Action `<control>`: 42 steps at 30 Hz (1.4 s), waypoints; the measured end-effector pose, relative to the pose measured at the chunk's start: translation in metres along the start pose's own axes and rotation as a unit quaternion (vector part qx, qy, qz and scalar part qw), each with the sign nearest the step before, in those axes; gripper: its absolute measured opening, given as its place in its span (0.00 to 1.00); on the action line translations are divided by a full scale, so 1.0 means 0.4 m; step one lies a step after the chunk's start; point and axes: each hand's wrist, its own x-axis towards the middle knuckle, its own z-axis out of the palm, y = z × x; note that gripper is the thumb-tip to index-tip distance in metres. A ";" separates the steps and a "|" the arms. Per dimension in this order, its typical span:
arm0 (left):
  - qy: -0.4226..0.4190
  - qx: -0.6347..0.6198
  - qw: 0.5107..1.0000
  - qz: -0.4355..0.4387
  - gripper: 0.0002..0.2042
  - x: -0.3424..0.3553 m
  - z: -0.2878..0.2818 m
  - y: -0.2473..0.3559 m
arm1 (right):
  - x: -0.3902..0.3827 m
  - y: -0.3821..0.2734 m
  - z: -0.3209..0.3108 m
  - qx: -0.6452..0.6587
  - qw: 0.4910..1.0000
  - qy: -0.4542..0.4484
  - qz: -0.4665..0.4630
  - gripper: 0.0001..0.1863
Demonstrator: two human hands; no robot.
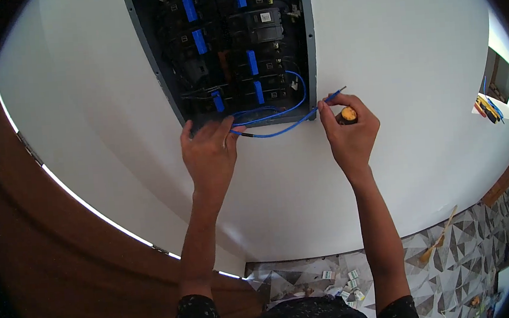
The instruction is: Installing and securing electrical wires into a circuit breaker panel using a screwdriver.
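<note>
An open electrical breaker panel is set in the white wall, with black breakers and several blue tabs inside. From its lower right a blue wire loops out over the bottom edge. My left hand is at that edge, thumb and fingers closed on the wire close to a black sleeve on it. To the right of the panel, my right hand pinches the wire near its dark tip, which points up and right. Tucked in that palm is a dark tool handle with a round orange-yellow end; the rest is hidden.
At far right, hand tools with coloured handles lie on the ledge of a wall opening. Below, small boxes and litter are on the patterned tile floor, with a broom leaning nearby. A brown door stands at left.
</note>
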 end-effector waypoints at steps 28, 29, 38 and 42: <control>0.017 -0.131 0.991 0.020 0.12 0.014 0.062 -0.064 | -0.010 0.016 0.085 -0.098 0.992 0.028 -0.080 0.10; 0.009 -0.094 0.995 0.036 0.14 0.016 0.051 -0.057 | -0.009 0.018 0.086 -0.096 0.992 0.026 -0.078 0.10; 0.017 -0.119 0.990 -0.072 0.15 0.015 0.059 -0.031 | -0.022 0.021 0.096 -0.105 0.989 0.022 -0.098 0.10; 0.021 -0.151 0.988 -0.013 0.14 0.019 0.046 -0.038 | -0.011 0.012 0.097 -0.095 0.988 0.016 -0.116 0.11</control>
